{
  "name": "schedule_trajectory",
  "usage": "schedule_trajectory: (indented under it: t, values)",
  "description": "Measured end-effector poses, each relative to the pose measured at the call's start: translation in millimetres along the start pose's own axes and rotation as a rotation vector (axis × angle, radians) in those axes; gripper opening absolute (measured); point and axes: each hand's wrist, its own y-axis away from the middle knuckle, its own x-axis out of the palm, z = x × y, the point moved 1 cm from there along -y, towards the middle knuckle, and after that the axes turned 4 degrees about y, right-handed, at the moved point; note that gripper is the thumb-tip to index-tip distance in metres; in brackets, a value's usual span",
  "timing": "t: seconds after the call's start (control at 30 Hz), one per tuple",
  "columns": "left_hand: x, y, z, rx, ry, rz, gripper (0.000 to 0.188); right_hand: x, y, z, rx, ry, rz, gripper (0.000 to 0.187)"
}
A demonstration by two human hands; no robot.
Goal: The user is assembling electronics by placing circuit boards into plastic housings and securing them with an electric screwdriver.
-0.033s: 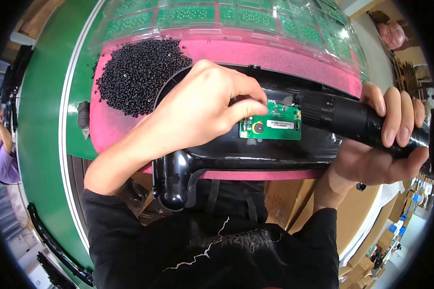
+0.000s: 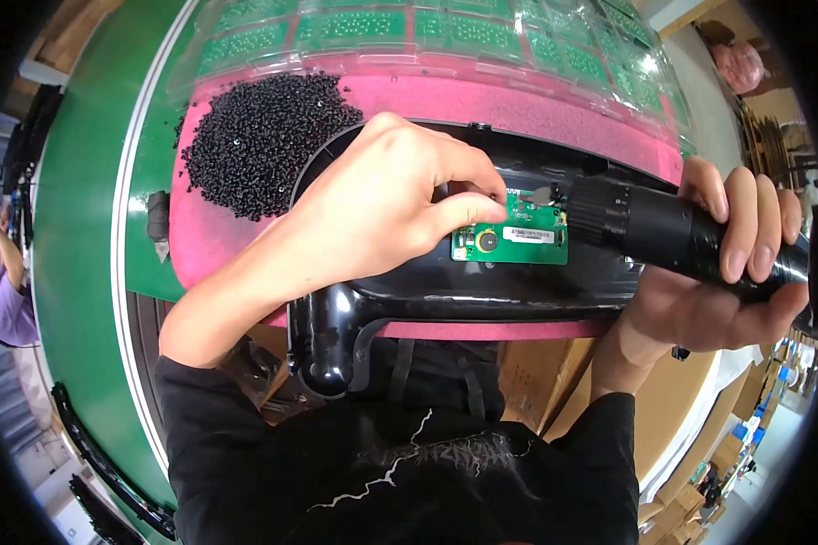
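A green circuit board [image 2: 531,252] lies inside a long black plastic housing [image 2: 445,304] with a rounded left end. At the board's far left part, my left hand [image 2: 418,186] has its thumb and forefinger pinched together, and whatever is between them is hidden. From the right, my right hand [image 2: 741,227] wraps around a thick black electric screwdriver [image 2: 650,218] that is held nearly level. Its front end reaches over the housing, beside the board's right edge. A round dark part and a white label sit on the board.
The housing rests on a pink mat [image 2: 409,95]. A heap of small black screws [image 2: 259,145] lies at the mat's far left. Behind stand clear plastic trays [image 2: 382,32] with green boards. A dark-handled tool [image 2: 158,218] lies left of the mat. Another person [image 2: 9,300] is at far left.
The screwdriver's front end has shifted very slightly toward the near right, baring a little more of a small grey piece by the board's far edge. My left hand is nearly still.
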Motion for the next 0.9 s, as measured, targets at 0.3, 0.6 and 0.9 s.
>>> schedule_trajectory:
  t: [0.3, 0.6, 0.9]
  values:
    - [0, 0, 5, 0.023, 0.163, 0.084, 0.012, 0, 6, -7, 0.029, -0.030, 0.041, 0.042]
    - [-3, -1, 6, -0.081, -0.186, -0.005, 0.014, 0, 10, -22, 0.007, 0.240, 0.091, 0.058]
    - [-1, 0, 6, -0.026, -0.194, -0.148, 0.014, -9, 11, -36, 0.138, 0.483, 0.174, 0.062]
